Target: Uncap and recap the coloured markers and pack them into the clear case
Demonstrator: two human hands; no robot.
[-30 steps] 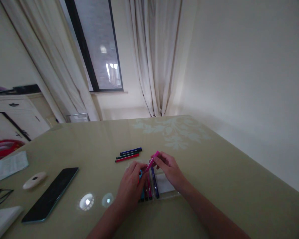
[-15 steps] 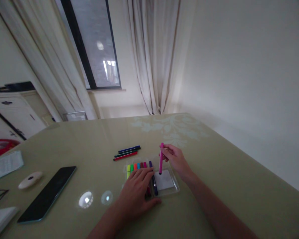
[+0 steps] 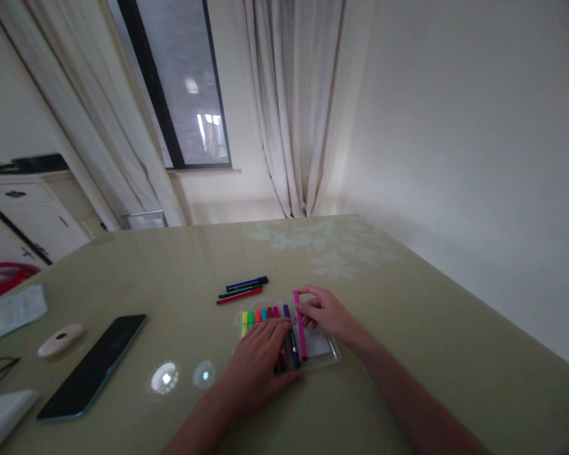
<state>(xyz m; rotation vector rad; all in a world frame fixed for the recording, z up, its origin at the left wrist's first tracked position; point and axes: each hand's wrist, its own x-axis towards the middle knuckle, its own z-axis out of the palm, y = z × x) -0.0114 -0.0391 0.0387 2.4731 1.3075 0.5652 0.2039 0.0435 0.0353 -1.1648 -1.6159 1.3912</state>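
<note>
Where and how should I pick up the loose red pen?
Probably pinch the red pen across mid-barrel, from above and the near side: it's slim and lies flat, with a dark green pen close along its far side.

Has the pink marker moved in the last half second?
Yes. Judged against the clear case, the pink marker in the right hand has moved toward the case's near edge, its top shifting left.
</note>
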